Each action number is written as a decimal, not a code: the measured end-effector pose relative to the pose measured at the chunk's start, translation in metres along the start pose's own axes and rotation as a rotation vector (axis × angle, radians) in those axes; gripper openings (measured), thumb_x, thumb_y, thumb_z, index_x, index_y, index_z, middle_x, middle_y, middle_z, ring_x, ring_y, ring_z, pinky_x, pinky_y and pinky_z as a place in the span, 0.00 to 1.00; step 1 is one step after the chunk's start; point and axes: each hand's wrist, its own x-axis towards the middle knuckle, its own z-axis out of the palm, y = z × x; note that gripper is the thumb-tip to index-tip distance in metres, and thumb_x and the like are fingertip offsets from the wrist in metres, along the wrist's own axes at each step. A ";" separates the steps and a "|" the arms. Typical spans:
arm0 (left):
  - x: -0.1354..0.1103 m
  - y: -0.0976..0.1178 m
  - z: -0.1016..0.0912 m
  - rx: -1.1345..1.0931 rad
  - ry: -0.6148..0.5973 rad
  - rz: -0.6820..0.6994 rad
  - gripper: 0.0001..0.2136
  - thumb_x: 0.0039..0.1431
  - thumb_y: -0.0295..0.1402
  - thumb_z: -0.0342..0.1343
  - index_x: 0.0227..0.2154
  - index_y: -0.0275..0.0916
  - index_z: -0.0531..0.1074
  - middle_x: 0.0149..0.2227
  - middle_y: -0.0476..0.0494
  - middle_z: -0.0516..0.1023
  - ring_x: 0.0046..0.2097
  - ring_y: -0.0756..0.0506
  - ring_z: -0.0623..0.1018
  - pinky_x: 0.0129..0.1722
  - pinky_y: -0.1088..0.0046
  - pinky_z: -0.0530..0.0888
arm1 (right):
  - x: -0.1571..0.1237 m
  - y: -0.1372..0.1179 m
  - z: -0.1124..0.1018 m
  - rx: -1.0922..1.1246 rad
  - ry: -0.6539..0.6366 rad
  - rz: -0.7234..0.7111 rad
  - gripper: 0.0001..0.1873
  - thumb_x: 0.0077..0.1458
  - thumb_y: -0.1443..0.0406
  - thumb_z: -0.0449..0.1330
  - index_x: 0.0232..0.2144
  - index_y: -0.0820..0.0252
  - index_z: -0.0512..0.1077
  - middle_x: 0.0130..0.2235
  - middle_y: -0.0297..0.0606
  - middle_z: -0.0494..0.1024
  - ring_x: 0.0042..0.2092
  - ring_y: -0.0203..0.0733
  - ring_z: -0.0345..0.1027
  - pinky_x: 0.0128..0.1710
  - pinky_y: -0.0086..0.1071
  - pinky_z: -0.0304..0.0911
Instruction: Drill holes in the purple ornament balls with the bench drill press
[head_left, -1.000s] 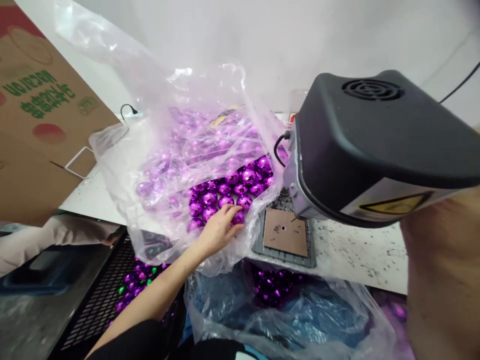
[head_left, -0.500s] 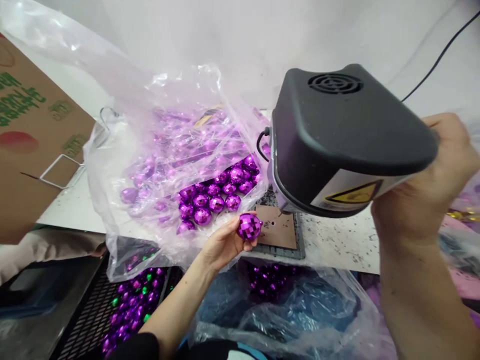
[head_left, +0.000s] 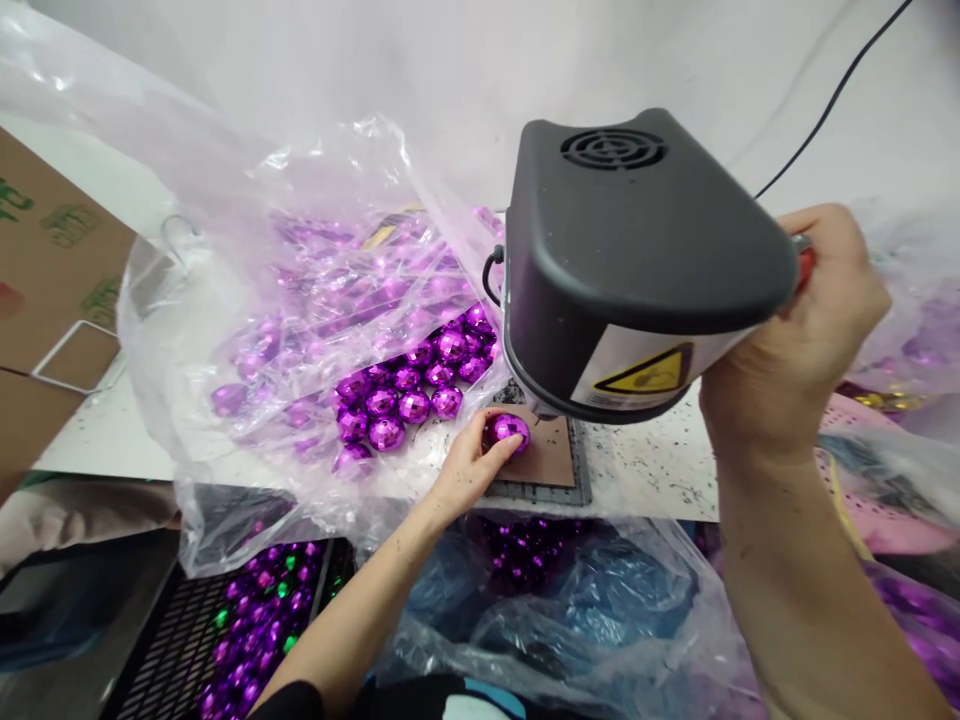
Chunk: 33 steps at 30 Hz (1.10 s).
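My left hand (head_left: 471,461) holds a purple faceted ball (head_left: 511,431) and sets it on the brown pad of the machine's base plate (head_left: 551,468), under the black machine head (head_left: 637,250). My right hand (head_left: 795,340) grips a red-tipped lever (head_left: 804,265) at the right side of that head. A clear plastic bag (head_left: 300,300) full of several more purple balls (head_left: 405,395) lies open on the white table, just left of the pad.
A cardboard box (head_left: 45,290) stands at the far left. Below the table edge, a black mesh crate (head_left: 247,620) holds purple and green balls, and a blue-tinted plastic bag (head_left: 570,590) holds more purple ones. A pink basket (head_left: 885,480) sits at right.
My left hand took one purple ball out of the bag and carried it right onto the pad. My right hand came into view and closed on the lever.
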 end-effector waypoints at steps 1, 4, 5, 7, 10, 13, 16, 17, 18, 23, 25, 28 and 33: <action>0.002 0.001 0.001 0.058 -0.005 0.008 0.15 0.66 0.41 0.58 0.50 0.41 0.72 0.46 0.43 0.79 0.48 0.41 0.77 0.50 0.62 0.72 | 0.000 0.000 0.000 0.000 -0.010 -0.002 0.16 0.60 0.57 0.62 0.31 0.66 0.67 0.24 0.27 0.60 0.28 0.22 0.51 0.29 0.22 0.47; 0.006 0.004 0.006 0.241 -0.002 0.062 0.14 0.65 0.39 0.59 0.51 0.41 0.72 0.47 0.41 0.79 0.48 0.39 0.78 0.51 0.60 0.72 | 0.000 0.001 -0.001 0.001 -0.024 -0.011 0.16 0.61 0.57 0.61 0.33 0.66 0.67 0.25 0.27 0.61 0.28 0.22 0.52 0.29 0.23 0.49; 0.006 0.004 0.007 0.301 0.001 0.099 0.14 0.65 0.38 0.59 0.51 0.40 0.72 0.47 0.40 0.79 0.49 0.38 0.78 0.51 0.59 0.72 | 0.000 0.002 0.000 0.004 -0.021 -0.015 0.16 0.60 0.57 0.61 0.32 0.67 0.67 0.25 0.27 0.61 0.28 0.22 0.52 0.29 0.23 0.49; 0.006 0.005 0.013 0.395 0.010 0.170 0.15 0.65 0.37 0.59 0.52 0.39 0.71 0.49 0.38 0.78 0.50 0.38 0.77 0.52 0.59 0.72 | 0.000 0.002 0.000 0.016 -0.025 -0.016 0.16 0.60 0.57 0.61 0.32 0.66 0.67 0.25 0.27 0.62 0.28 0.22 0.52 0.29 0.23 0.49; 0.007 0.003 0.024 0.496 0.034 0.222 0.16 0.62 0.38 0.62 0.50 0.39 0.71 0.49 0.37 0.77 0.51 0.37 0.76 0.50 0.59 0.73 | 0.000 0.001 0.000 0.028 -0.037 -0.011 0.15 0.61 0.58 0.61 0.33 0.66 0.67 0.25 0.27 0.64 0.28 0.22 0.54 0.30 0.22 0.50; 0.012 -0.002 0.035 0.557 0.089 0.207 0.16 0.59 0.40 0.65 0.46 0.39 0.73 0.47 0.37 0.78 0.50 0.35 0.76 0.48 0.57 0.72 | -0.001 0.000 -0.001 0.023 -0.038 -0.004 0.15 0.61 0.58 0.61 0.33 0.66 0.67 0.26 0.28 0.66 0.29 0.22 0.55 0.31 0.22 0.51; 0.016 -0.007 0.040 0.524 0.137 0.216 0.16 0.56 0.41 0.67 0.44 0.39 0.73 0.46 0.37 0.79 0.50 0.34 0.76 0.51 0.54 0.71 | 0.000 0.000 -0.002 0.007 -0.043 -0.013 0.15 0.61 0.58 0.61 0.32 0.66 0.67 0.26 0.28 0.66 0.29 0.22 0.55 0.31 0.23 0.52; 0.017 -0.009 0.040 0.496 0.137 0.229 0.16 0.56 0.40 0.67 0.44 0.40 0.73 0.46 0.38 0.79 0.51 0.34 0.76 0.53 0.53 0.70 | 0.000 0.000 -0.002 0.005 -0.043 -0.016 0.15 0.61 0.58 0.61 0.32 0.66 0.67 0.26 0.28 0.66 0.29 0.22 0.55 0.31 0.23 0.52; 0.017 -0.010 0.040 0.465 0.134 0.243 0.16 0.57 0.40 0.67 0.44 0.40 0.73 0.46 0.38 0.79 0.51 0.35 0.75 0.53 0.53 0.70 | 0.001 0.000 -0.002 0.009 -0.044 -0.017 0.15 0.61 0.58 0.61 0.32 0.66 0.67 0.26 0.28 0.66 0.29 0.22 0.55 0.31 0.23 0.52; 0.014 -0.015 0.041 0.388 0.134 0.271 0.16 0.58 0.37 0.65 0.46 0.40 0.71 0.46 0.39 0.79 0.51 0.36 0.76 0.62 0.47 0.64 | 0.000 0.001 -0.002 0.019 -0.015 -0.011 0.18 0.59 0.55 0.62 0.32 0.66 0.69 0.26 0.29 0.66 0.29 0.23 0.54 0.28 0.23 0.49; 0.013 -0.015 0.041 0.375 0.115 0.266 0.15 0.59 0.37 0.64 0.47 0.41 0.71 0.47 0.39 0.78 0.53 0.36 0.75 0.64 0.46 0.62 | -0.004 0.001 -0.003 -0.028 0.002 -0.045 0.19 0.61 0.52 0.60 0.33 0.66 0.70 0.27 0.30 0.65 0.30 0.23 0.54 0.29 0.23 0.50; 0.013 -0.016 0.042 0.342 0.090 0.254 0.16 0.60 0.37 0.62 0.49 0.42 0.71 0.50 0.38 0.78 0.55 0.35 0.74 0.65 0.45 0.62 | -0.014 0.000 -0.006 -0.149 0.070 -0.171 0.17 0.64 0.56 0.58 0.34 0.66 0.72 0.30 0.32 0.67 0.33 0.22 0.58 0.33 0.22 0.56; 0.013 -0.018 0.042 0.255 0.072 0.213 0.18 0.58 0.38 0.64 0.50 0.44 0.72 0.50 0.38 0.77 0.56 0.34 0.74 0.65 0.42 0.63 | -0.037 0.006 -0.016 -0.034 0.105 -0.388 0.07 0.58 0.67 0.61 0.28 0.65 0.73 0.25 0.32 0.67 0.26 0.22 0.58 0.25 0.23 0.51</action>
